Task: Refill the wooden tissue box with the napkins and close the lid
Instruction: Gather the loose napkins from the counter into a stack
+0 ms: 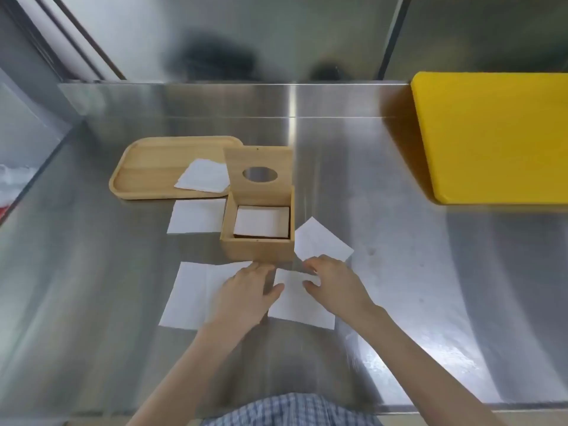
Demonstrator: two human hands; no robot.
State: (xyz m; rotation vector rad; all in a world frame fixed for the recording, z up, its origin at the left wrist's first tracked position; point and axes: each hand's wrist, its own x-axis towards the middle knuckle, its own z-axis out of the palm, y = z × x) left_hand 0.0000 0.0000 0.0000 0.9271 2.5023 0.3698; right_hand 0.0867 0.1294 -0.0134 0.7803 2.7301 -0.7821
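Note:
The wooden tissue box (257, 249) stands mid-counter with its lid (258, 175) raised upright, a round hole in it. White napkins (262, 222) lie inside. Loose napkins lie around the box: one to its left (196, 215), one to its right (321, 239), a wide one at the front left (190, 293) and one in front (296, 305). My left hand (246, 292) and right hand (335, 282) rest on the front napkin with fingers spread, just below the box. Neither hand has the napkin lifted.
A wooden tray (147, 170) sits behind and left of the box with one napkin (203, 175) on it. A yellow cutting board (491, 136) lies at the far right. The steel counter (399, 302) ends at a wall behind and a drop on the left.

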